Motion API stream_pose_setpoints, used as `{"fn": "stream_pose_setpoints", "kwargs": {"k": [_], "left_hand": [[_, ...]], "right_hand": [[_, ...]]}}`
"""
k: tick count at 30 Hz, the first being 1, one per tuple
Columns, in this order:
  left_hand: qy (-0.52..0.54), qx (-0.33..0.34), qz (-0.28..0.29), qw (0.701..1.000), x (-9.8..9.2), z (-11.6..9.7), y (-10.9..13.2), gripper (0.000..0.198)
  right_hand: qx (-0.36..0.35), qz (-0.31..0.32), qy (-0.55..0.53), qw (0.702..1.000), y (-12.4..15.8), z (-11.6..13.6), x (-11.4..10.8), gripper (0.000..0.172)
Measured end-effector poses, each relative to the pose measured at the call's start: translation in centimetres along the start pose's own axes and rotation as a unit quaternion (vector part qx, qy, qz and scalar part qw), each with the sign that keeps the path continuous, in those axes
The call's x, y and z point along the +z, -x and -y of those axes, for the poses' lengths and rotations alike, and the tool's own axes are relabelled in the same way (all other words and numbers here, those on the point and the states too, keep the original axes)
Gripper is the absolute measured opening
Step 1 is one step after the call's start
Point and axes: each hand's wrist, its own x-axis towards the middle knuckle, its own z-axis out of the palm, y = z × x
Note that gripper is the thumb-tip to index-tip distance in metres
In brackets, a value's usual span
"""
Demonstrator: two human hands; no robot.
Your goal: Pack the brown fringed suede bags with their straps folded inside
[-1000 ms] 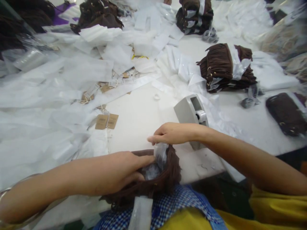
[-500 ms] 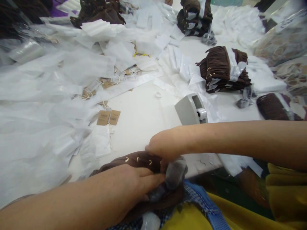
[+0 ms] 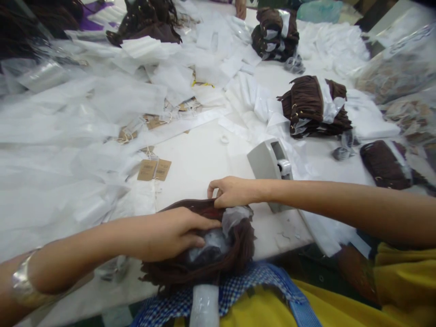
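A dark brown fringed bag point(image 3: 238, 245) rests at the table's front edge, its mouth facing up. Crumpled translucent plastic point(image 3: 213, 245) fills part of the opening. My left hand point(image 3: 177, 231) reaches over the bag's left side, thumb and forefinger stretched apart against the plastic; its other fingers are hidden. At the far rim, my right hand point(image 3: 231, 191) has bent fingers gripping the brown edge. A white wrapped strip point(image 3: 205, 302) hangs from the near side. Two brown cardboard tags point(image 3: 154, 170) lie beyond the bag.
A grey tape dispenser point(image 3: 269, 159) stands beyond my right forearm. Wrapped brown fringed bundles point(image 3: 306, 102) sit at the right and back. White sheets and plastic sleeves point(image 3: 68, 136) spread over the left side. Another person's hand point(image 3: 240, 8) shows at the far edge.
The bag's mouth has come into view and its gold eyelets no longer show. My left hand has shifted up and left, away from the right hand, which stays at the far rim.
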Motion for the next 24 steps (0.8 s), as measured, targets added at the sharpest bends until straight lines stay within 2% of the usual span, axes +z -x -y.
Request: {"fn": "stream_pose_setpoints", "kwargs": {"k": [2,4,6,8,10,14,18,21,23,24], "left_hand": [[-0.042,0.007,0.042,0.998,-0.5,1.1,-1.1,0.042],[-0.069,0.030,0.048,0.996,-0.6,1.9,-2.1,0.042],[-0.096,0.052,-0.005,0.994,-0.5,2.2,-2.9,0.040],[-0.117,0.062,-0.070,0.989,-0.4,2.2,-3.2,0.035],[-0.111,0.060,-0.090,0.988,-0.4,2.3,-3.2,0.030],[-0.073,0.045,-0.030,0.996,-0.3,3.0,-3.3,0.022],[-0.093,-0.018,0.005,0.996,0.7,4.2,-5.0,0.012],[-0.105,-0.060,-0.054,0.991,1.3,5.2,-6.4,0.010],[-0.104,-0.073,-0.103,0.987,1.2,5.7,-6.8,0.010],[-0.094,-0.074,-0.111,0.987,1.0,6.0,-6.7,0.010]], "right_hand": [[-0.008,0.040,-0.039,0.998,-0.2,-0.9,-0.3,0.044],[-0.033,0.081,-0.024,0.996,-0.3,-1.4,-0.8,0.053],[-0.047,0.088,0.035,0.994,-0.5,-1.5,-1.4,0.052],[-0.059,0.059,0.096,0.992,-1.0,-1.5,-2.0,0.041],[-0.065,0.023,0.121,0.990,-1.6,-1.4,-2.3,0.030],[-0.058,0.005,0.099,0.993,-3.0,-1.4,-2.4,0.024],[-0.056,-0.008,0.099,0.993,-4.6,-0.9,-2.3,0.026],[-0.060,-0.013,0.104,0.993,-5.8,-0.8,-2.4,0.028],[-0.064,-0.021,0.096,0.993,-6.1,-1.2,-2.5,0.029],[-0.067,-0.027,0.085,0.994,-6.0,-1.5,-2.6,0.028]]}}
